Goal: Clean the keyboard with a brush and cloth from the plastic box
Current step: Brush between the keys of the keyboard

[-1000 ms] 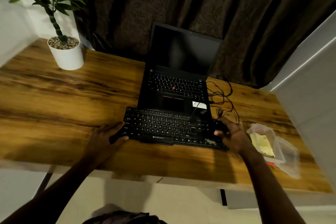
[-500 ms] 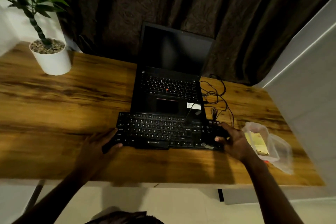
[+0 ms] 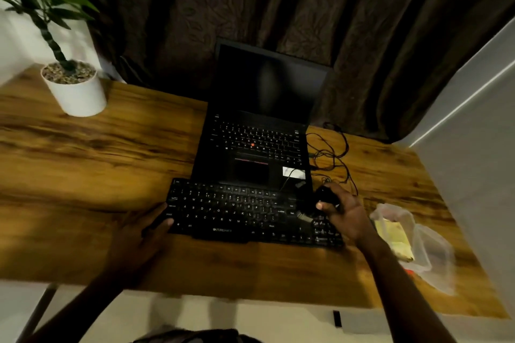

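Observation:
A black keyboard (image 3: 239, 211) lies on the wooden desk in front of an open laptop. My left hand (image 3: 139, 234) grips the keyboard's left edge, thumb on its corner. My right hand (image 3: 344, 213) hovers over the keyboard's right end, closed on a dark brush (image 3: 323, 198); a greyish tip of it shows just above the keys. To the right of that hand sits a clear plastic box (image 3: 395, 214) with a yellow cloth (image 3: 393, 237) inside, and its loose lid lies beside it.
The black laptop (image 3: 259, 147) stands open right behind the keyboard, screen dark. Tangled black cables (image 3: 331, 153) lie to its right. A white plant pot (image 3: 75, 89) stands at the desk's far left. A dark curtain hangs behind, and a pale wall closes the right side.
My right hand has risen slightly toward the keyboard's upper right corner with the brush. My left hand stays on the left edge. The view has shifted a little.

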Action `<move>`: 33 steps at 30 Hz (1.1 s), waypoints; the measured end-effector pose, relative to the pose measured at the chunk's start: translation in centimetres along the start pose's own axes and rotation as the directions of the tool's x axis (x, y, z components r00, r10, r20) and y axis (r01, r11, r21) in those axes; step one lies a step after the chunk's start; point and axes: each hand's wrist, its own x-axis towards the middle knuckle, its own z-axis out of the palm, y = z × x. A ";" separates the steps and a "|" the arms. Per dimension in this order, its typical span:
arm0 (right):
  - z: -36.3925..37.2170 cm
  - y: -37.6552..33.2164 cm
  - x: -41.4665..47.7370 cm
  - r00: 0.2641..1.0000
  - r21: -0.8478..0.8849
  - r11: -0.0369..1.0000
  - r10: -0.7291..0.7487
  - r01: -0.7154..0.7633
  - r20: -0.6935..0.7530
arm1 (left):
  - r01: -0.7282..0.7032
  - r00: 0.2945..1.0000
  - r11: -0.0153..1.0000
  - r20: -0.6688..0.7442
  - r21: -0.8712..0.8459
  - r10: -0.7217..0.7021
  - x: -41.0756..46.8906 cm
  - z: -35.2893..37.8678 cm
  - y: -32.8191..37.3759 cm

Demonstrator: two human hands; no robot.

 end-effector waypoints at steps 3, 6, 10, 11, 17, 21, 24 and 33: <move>0.2 0.0 2.4 0.998 -0.023 1.000 -0.004 0.006 0.068 | 0.093 0.995 0.993 -0.040 0.072 -0.090 -0.9 1.8 0.6; 0.1 -0.2 3.7 0.990 -0.042 0.998 -0.033 0.039 0.140 | 0.152 0.985 0.979 -0.101 0.136 -0.139 -1.7 3.7 1.9; -0.9 0.8 5.1 0.992 -0.020 0.998 -0.049 0.052 0.116 | 0.195 0.957 0.977 -0.235 0.085 -0.171 -2.6 4.6 5.1; -1.4 1.3 5.4 0.994 -0.029 0.998 -0.045 0.049 0.103 | 0.184 0.953 0.978 -0.261 0.096 -0.154 -2.7 4.6 5.3; -4.6 4.7 6.1 0.996 -0.181 0.981 -0.051 0.064 0.076 | 0.167 0.951 0.967 -0.290 0.191 -0.107 -2.3 5.0 4.3; -4.3 5.0 6.6 0.992 -0.209 0.975 -0.050 0.073 0.115 | 0.169 0.947 0.969 -0.304 0.180 -0.109 -2.2 5.2 4.2; -3.1 3.9 6.7 0.984 -0.140 0.984 -0.087 0.109 0.158 | 0.173 0.940 0.971 -0.321 0.163 -0.113 -2.3 5.1 4.6; -6.2 6.7 5.2 0.996 -0.187 0.982 0.008 0.010 0.091 | 0.158 0.936 0.975 -0.338 0.156 -0.098 -2.6 5.0 4.9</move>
